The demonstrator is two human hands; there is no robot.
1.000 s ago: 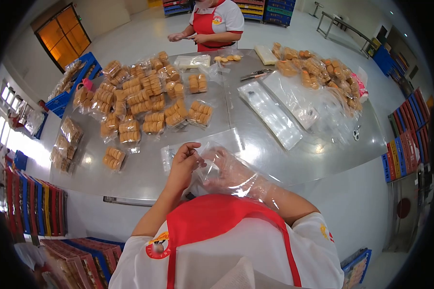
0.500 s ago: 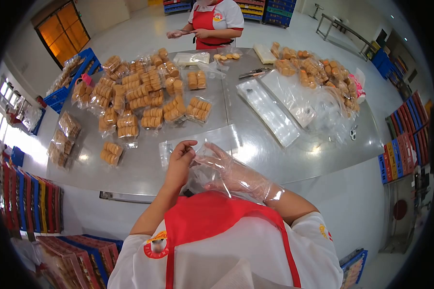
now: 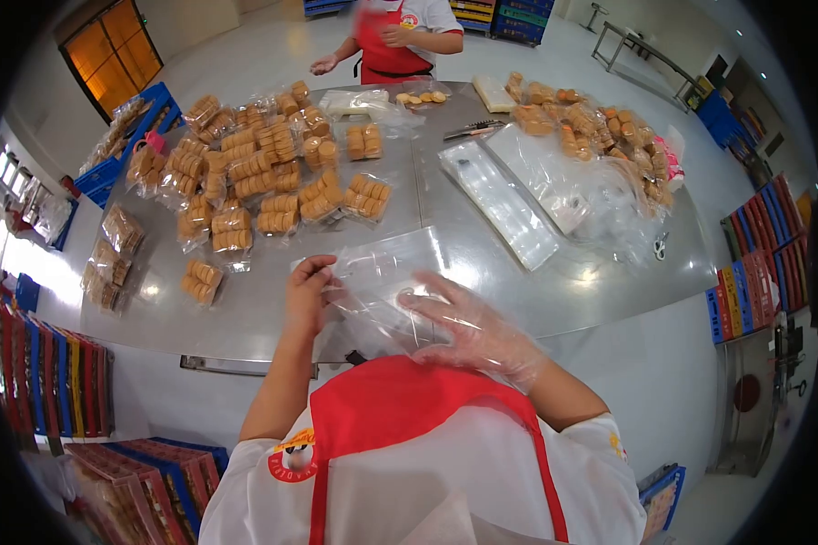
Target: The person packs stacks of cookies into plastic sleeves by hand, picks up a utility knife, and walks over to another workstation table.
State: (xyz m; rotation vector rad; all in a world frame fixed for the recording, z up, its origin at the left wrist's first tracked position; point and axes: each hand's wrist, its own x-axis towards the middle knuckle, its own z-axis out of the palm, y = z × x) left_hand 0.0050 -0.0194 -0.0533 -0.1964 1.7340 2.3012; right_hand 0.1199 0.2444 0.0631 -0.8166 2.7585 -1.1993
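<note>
My left hand (image 3: 311,295), ungloved, pinches a clear plastic sheet or bag (image 3: 373,304) by its left side, near the front edge of the steel table. My right hand (image 3: 468,327), in a clear plastic glove, has its fingers spread beside the right side of that plastic, with no object in its grasp. Another flat clear bag (image 3: 418,245) lies on the table just beyond my hands. Farther left are many packs of round biscuits (image 3: 273,213), the nearest single pack (image 3: 202,282) to the left of my left hand.
Stacks of clear bags (image 3: 500,204) lie to the right, with scissors (image 3: 661,245) near the right edge and more bagged biscuits (image 3: 609,132) behind. A person in a red apron (image 3: 395,41) stands across the steel table (image 3: 600,295). A blue crate (image 3: 109,177) sits at far left.
My right hand has moved away from my left and its fingers have spread. My left hand has shifted slightly left, with the plastic stretched out more. The other person's hands have moved apart.
</note>
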